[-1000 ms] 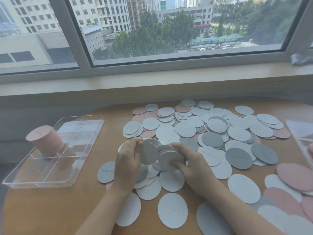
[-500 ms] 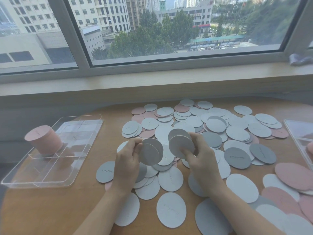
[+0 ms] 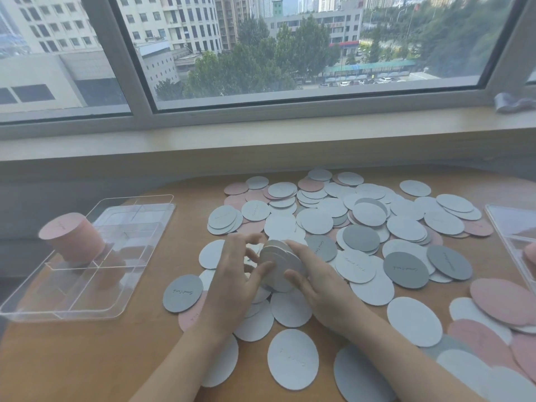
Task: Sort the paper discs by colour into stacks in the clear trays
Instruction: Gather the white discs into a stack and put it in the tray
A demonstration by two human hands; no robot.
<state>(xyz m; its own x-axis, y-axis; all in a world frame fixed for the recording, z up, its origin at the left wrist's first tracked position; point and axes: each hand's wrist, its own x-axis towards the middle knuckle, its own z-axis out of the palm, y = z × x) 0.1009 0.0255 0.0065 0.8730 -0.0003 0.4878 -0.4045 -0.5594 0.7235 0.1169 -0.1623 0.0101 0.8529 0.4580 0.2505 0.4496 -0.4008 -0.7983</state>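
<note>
Step in hand, by the look of it: gathering light grey discs into one bundle. Left of the bundle, the clear tray [image 3: 139, 210] carries a pink stack [image 3: 71, 239]. The left hand [image 3: 232, 282] and right hand [image 3: 324, 288] clasp the bundle of light grey discs [image 3: 278, 262] between curled fingers, raised on edge. Right of it, loose discs [image 3: 406, 224] overlap, thin, round, white, grey and pink. Next move likely requires squaring the edges, then carrying the bundle to a vacant compartment.
</note>
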